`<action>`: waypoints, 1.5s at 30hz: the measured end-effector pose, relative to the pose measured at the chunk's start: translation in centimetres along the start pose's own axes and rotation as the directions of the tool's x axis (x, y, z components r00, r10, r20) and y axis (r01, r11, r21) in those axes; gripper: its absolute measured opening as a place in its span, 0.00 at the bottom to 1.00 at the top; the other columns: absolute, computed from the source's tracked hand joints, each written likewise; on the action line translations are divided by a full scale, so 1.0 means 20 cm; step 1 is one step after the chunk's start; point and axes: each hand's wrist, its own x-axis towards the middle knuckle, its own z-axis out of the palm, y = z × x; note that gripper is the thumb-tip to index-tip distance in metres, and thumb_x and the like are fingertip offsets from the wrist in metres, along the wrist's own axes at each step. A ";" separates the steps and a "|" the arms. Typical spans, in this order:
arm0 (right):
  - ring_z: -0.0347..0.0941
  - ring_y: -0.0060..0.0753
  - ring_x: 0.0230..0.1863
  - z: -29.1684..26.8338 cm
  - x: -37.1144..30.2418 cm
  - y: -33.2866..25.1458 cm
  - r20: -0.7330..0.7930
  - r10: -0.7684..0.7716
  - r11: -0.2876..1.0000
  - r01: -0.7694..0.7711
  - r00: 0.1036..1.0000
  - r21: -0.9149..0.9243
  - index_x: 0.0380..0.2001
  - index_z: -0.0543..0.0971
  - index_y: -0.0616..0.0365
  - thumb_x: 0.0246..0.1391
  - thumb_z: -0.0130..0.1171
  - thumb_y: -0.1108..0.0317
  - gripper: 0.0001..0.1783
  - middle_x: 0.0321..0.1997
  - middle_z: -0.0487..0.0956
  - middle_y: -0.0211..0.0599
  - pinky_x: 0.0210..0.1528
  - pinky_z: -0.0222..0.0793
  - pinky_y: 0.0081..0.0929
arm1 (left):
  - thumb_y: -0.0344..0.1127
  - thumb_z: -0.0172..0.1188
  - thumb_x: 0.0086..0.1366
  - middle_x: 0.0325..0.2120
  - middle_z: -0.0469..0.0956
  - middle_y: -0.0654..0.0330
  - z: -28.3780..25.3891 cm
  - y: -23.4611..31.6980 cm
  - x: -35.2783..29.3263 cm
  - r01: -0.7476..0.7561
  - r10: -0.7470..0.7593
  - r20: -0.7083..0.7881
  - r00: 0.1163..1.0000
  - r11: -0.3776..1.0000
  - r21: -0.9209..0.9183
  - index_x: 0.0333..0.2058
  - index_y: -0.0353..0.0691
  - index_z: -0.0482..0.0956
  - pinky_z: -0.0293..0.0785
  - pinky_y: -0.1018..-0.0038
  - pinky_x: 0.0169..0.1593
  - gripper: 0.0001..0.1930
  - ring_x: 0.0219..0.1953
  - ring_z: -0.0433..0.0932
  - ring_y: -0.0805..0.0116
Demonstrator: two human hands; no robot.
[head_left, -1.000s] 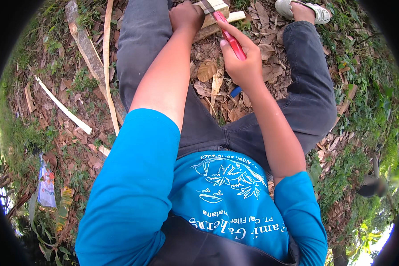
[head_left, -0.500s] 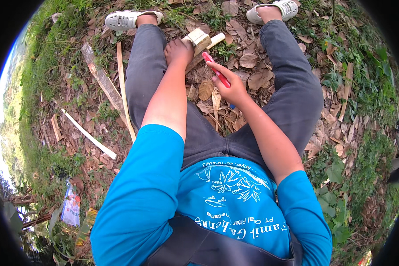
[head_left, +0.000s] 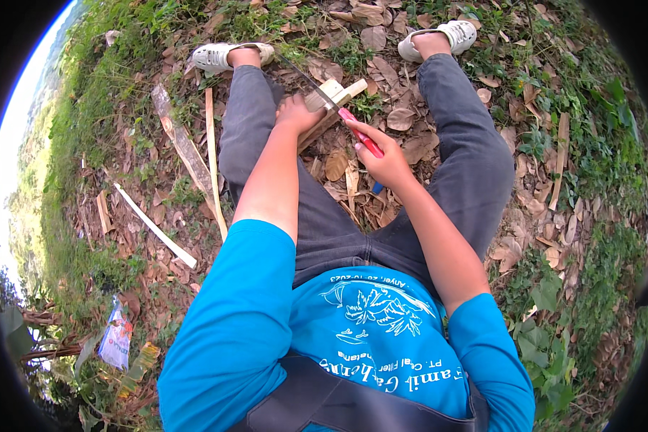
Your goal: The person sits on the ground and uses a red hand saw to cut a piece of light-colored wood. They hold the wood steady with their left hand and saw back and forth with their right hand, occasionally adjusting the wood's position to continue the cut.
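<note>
My right hand is closed around the red handle of a saw. Its long, thin dark blade slants up and left across the end of a pale wood block. My left hand grips that block from the left, beside my left knee. Against the block's right side lies another pale wood strip, partly covered. Whether the blade's teeth are sunk in the wood is too small to tell.
Left of my leg lie a rough plank, a thin stick and a white strip. A plastic packet is farther back. Another wood strip lies at right. My legs, in white clogs, flank the leafy ground.
The saw has swung so its blade now shows plainly across the block. The right hand has shifted slightly down and right. The left hand still holds the wood, a little lower in view.
</note>
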 end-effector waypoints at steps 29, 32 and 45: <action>0.79 0.23 0.41 -0.03 0.20 -0.36 0.041 -0.069 0.978 0.076 0.997 -0.196 0.58 0.83 0.51 0.61 0.58 0.74 0.22 0.45 0.87 0.41 0.47 0.74 0.23 | 0.53 0.81 0.45 0.48 0.75 0.50 0.24 0.09 -0.11 -0.139 0.112 -0.536 0.837 0.990 -0.011 0.49 0.36 0.70 0.73 0.60 0.59 0.40 0.53 0.74 0.49; 0.82 0.25 0.41 0.18 0.53 -0.16 -0.060 -0.066 0.974 0.051 0.996 -0.219 0.57 0.83 0.51 0.59 0.58 0.71 0.22 0.43 0.87 0.46 0.48 0.75 0.23 | 0.53 0.80 0.46 0.47 0.75 0.51 0.25 0.13 -0.12 -0.169 0.162 -0.493 0.855 0.985 0.030 0.50 0.35 0.71 0.70 0.61 0.59 0.40 0.53 0.73 0.51; 0.81 0.26 0.45 0.12 0.40 -0.02 0.009 -0.091 0.988 0.092 0.996 -0.121 0.61 0.81 0.47 0.63 0.60 0.70 0.22 0.51 0.86 0.39 0.54 0.74 0.26 | 0.55 0.78 0.49 0.48 0.74 0.55 0.17 0.14 -0.16 -0.098 0.138 -0.424 0.895 0.989 0.113 0.53 0.35 0.72 0.65 0.65 0.60 0.40 0.55 0.70 0.55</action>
